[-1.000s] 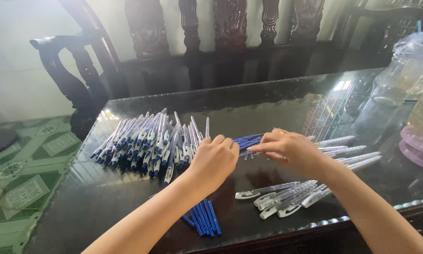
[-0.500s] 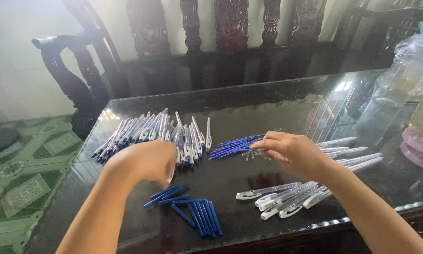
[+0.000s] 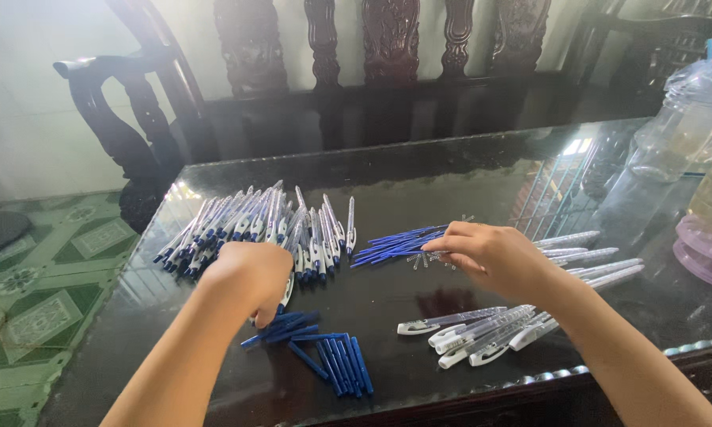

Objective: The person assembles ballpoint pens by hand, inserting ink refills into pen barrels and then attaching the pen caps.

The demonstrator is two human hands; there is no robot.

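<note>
My left hand (image 3: 249,277) is curled over a white and blue pen, its tip showing under the fist, just above a small heap of blue pen parts (image 3: 324,356). Behind it lies a big pile of assembled pens (image 3: 253,229). My right hand (image 3: 486,257) rests on the dark glass table (image 3: 419,174), fingertips pinched at a bundle of blue refills (image 3: 395,243) with tiny springs beside it. What the fingers pinch is too small to tell. Clear pen barrels (image 3: 475,332) lie below that wrist.
More clear barrels (image 3: 593,257) lie right of my right hand. Clear plastic jars (image 3: 680,126) and a pink-lidded container (image 3: 708,245) stand at the table's right end. A dark carved wooden bench (image 3: 372,71) stands behind the table. Green patterned floor tiles (image 3: 39,300) show at the left.
My left hand moved away from my right hand, left and toward me, and now hovers by the blue parts heap with a pen. The right hand stayed at the refills.
</note>
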